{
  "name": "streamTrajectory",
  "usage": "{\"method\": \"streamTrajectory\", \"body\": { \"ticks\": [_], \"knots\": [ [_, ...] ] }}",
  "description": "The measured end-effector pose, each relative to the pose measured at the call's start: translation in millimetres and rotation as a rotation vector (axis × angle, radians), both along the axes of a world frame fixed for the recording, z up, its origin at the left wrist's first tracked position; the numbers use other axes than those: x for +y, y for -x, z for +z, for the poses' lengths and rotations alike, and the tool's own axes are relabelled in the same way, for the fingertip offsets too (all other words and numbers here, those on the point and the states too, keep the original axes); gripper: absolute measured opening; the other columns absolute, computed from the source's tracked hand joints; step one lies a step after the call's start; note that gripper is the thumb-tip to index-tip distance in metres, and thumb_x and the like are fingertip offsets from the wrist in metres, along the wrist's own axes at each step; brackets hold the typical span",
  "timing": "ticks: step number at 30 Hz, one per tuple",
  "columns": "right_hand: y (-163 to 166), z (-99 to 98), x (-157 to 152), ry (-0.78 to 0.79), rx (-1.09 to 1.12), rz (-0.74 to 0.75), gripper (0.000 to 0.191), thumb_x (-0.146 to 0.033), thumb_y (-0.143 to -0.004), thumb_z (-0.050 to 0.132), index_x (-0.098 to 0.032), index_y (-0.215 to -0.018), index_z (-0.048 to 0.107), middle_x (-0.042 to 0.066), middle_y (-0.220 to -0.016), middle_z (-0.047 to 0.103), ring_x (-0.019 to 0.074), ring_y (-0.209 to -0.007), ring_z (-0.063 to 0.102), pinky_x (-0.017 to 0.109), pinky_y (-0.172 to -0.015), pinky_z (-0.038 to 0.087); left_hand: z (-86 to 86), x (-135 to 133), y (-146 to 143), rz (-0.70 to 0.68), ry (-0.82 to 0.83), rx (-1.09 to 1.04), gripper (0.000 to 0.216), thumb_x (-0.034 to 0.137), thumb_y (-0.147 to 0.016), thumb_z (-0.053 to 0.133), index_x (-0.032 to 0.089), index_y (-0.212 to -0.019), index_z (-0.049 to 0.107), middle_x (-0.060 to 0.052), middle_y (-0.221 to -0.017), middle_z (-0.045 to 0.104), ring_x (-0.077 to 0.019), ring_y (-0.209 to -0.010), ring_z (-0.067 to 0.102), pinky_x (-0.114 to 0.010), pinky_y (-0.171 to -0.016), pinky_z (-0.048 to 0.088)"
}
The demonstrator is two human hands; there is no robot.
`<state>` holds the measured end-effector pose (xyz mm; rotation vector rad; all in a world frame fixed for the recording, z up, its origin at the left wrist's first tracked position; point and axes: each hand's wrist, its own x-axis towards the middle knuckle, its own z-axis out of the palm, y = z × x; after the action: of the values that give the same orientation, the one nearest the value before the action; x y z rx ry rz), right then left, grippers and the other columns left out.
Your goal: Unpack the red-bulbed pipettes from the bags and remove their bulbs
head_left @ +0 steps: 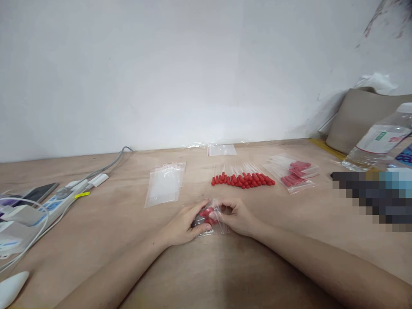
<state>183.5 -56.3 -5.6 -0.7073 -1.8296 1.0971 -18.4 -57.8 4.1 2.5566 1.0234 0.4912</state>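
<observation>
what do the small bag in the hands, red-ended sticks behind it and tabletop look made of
Small bag: likely glossy clear plastic; red shows through and folds shine.
Red-ended sticks: smooth red ends, perhaps rubber or plastic; pale stems too fine to tell.
Tabletop: apparently wood or wood-look sheet, tan with faint streaks.

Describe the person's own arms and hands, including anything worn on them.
The left hand and right hand are bare, with no gloves. The left forearm and right forearm show no sleeves, watch or bracelet. A small spot marks the left forearm near the wrist. No ring is visible, though some fingers are partly hidden.
</observation>
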Motion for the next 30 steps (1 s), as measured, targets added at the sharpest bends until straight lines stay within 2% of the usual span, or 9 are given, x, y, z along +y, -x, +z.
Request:
{"method": "streamTrajectory", "body": {
  "ticks": [4,6,10,15,18,20,24,27,30],
  "knots": [
    [-3.0,-1.2,1.4,0.131,-0.022,-0.007,0.011,-0.026,-0.075,0.055,-0.016,-0.075,0.057,0.0,-0.073,0.06,0.0111,-0.068,0.055,0.024,-0.065,0.045,1.6,-0.9,0.3,0.029,-0.002,0.021,0.057,0.041,-0.081,0.051,0.018,-0.129,0.031,-0.013,-0.129,0.044,-0.0237,-0.116,0.044,-0.041,-0.094,0.039],
    [-6.3,-1.3,3.0,0.126,-0.055,-0.013,0.01,-0.024,-0.072,0.059,-0.015,-0.075,0.055,0.0,-0.072,0.059,0.0108,-0.068,0.054,0.024,-0.065,0.045,2.5,-1.4,1.0,0.031,0.004,0.022,0.057,0.041,-0.081,0.051,0.018,-0.129,0.031,-0.014,-0.132,0.041,-0.0242,-0.119,0.042,-0.041,-0.095,0.038],
    [-8.9,-0.4,5.6,0.084,-0.127,0.048,0.028,-0.028,-0.067,0.065,-0.016,-0.09,0.056,0.0,-0.08,0.06,0.0111,-0.071,0.054,0.023,-0.063,0.044,1.3,-0.9,2.5,0.011,0.021,-0.011,0.06,0.04,-0.08,0.053,0.019,-0.131,0.029,-0.013,-0.133,0.039,-0.0236,-0.121,0.039,-0.041,-0.098,0.036],
    [-9.7,1.0,6.9,0.036,-0.199,0.072,0.023,-0.033,-0.066,0.065,-0.017,-0.083,0.06,-0.002,-0.073,0.059,0.0109,-0.068,0.053,0.023,-0.061,0.044,-0.9,-0.6,2.6,0.015,0.025,-0.004,0.062,0.041,-0.079,0.054,0.018,-0.131,0.029,-0.013,-0.134,0.038,-0.024,-0.122,0.038,-0.042,-0.099,0.034],
    [-12.6,2.5,8.3,0.143,-0.148,0.047,0.021,-0.032,-0.067,0.064,-0.016,-0.08,0.059,-0.002,-0.069,0.058,0.0098,-0.063,0.054,0.022,-0.058,0.045,-1.0,-1.2,3.3,0.012,0.015,-0.006,0.061,0.041,-0.079,0.054,0.019,-0.131,0.03,-0.013,-0.133,0.039,-0.0244,-0.121,0.039,-0.042,-0.098,0.035],
    [-14.8,3.7,9.4,0.239,-0.083,0.056,0.024,-0.031,-0.066,0.065,-0.016,-0.083,0.057,-0.001,-0.073,0.06,0.0107,-0.067,0.056,0.024,-0.061,0.047,-0.8,-1.4,4.2,0.012,0.015,-0.007,0.06,0.041,-0.08,0.053,0.019,-0.131,0.03,-0.013,-0.133,0.039,-0.0244,-0.12,0.039,-0.042,-0.098,0.035],
    [-17.7,4.1,10.4,0.452,0.009,0.174,0.038,-0.032,-0.062,0.07,-0.016,-0.094,0.057,0.002,-0.083,0.063,0.0121,-0.074,0.059,0.026,-0.065,0.05,0.3,-1.3,5.3,0.019,0.023,-0.014,0.059,0.041,-0.08,0.053,0.019,-0.13,0.031,-0.013,-0.131,0.041,-0.0245,-0.118,0.042,-0.042,-0.096,0.037],
    [-21.4,4.6,12.1,0.591,0.042,0.191,0.035,-0.034,-0.065,0.068,-0.015,-0.093,0.06,0.002,-0.082,0.064,0.0089,-0.066,0.06,0.025,-0.066,0.051,2.6,-1.7,4.6,0.012,0.033,-0.016,0.059,0.041,-0.08,0.053,0.019,-0.13,0.031,-0.013,-0.13,0.043,-0.024,-0.117,0.043,-0.041,-0.095,0.037],
    [-31.9,11.4,18.4,0.627,-0.001,0.124,0.033,-0.032,-0.062,0.07,-0.013,-0.088,0.062,0.001,-0.073,0.064,0.0068,-0.056,0.058,0.023,-0.062,0.05,5.3,-3.5,3.4,0.015,0.038,-0.026,0.057,0.04,-0.08,0.053,0.02,-0.13,0.033,-0.011,-0.128,0.045,-0.0233,-0.114,0.045,-0.04,-0.094,0.038]
  ]
}}
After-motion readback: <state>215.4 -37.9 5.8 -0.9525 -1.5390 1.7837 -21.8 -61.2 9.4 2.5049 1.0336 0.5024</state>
